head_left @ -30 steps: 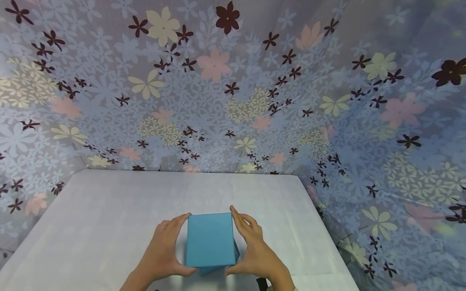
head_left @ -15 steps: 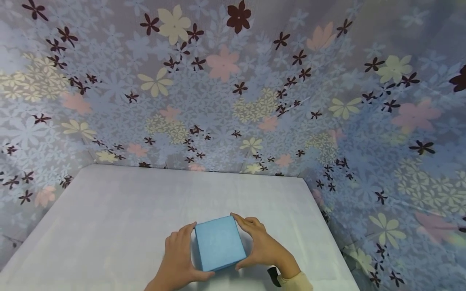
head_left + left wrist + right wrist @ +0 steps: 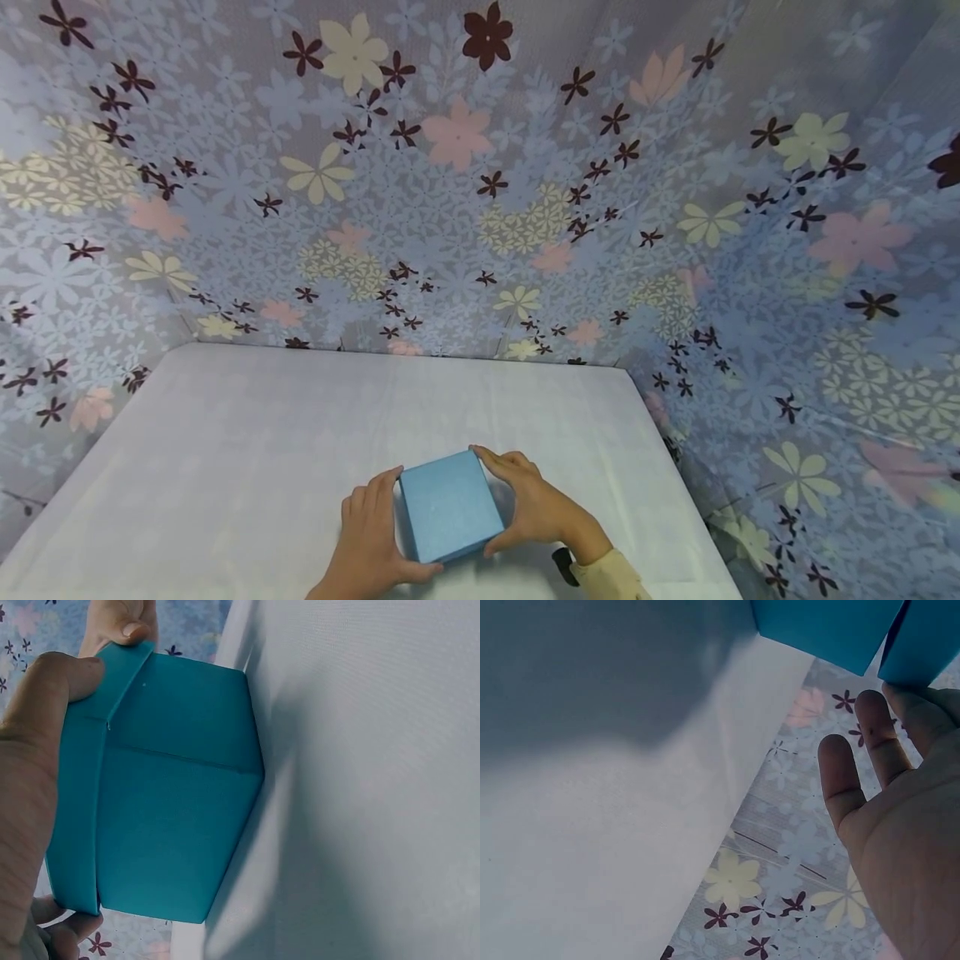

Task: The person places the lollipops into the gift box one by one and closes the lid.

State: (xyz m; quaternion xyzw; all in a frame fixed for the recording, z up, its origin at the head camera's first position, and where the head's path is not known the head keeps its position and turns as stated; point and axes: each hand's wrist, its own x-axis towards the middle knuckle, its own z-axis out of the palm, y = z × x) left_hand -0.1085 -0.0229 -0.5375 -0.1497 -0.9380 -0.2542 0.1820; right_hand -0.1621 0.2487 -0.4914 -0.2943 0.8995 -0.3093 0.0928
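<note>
A blue lidded box [image 3: 450,507] sits on the white table, turned at an angle in the head view. Its lid [image 3: 79,795] overlaps the top of the box body [image 3: 180,802], with a rim visible in the left wrist view. My left hand [image 3: 367,533] grips the lid at its left side, thumb at the near edge and fingertips at the far corner. On the other side, my right hand [image 3: 540,508] holds the lid between thumb and index finger. Its other fingers [image 3: 840,769] stretch out free of the box in the right wrist view.
The white table [image 3: 300,425] has edges at the back and right. Floral cloth [image 3: 450,208] hangs behind and along both sides. A black band [image 3: 564,565] shows by the right wrist, next to a pale sleeve [image 3: 611,575].
A second ago the lid faced squarely; the box then turned counter-clockwise, with both hands still on it. In the last half second it has barely moved. The head view shifted slightly.
</note>
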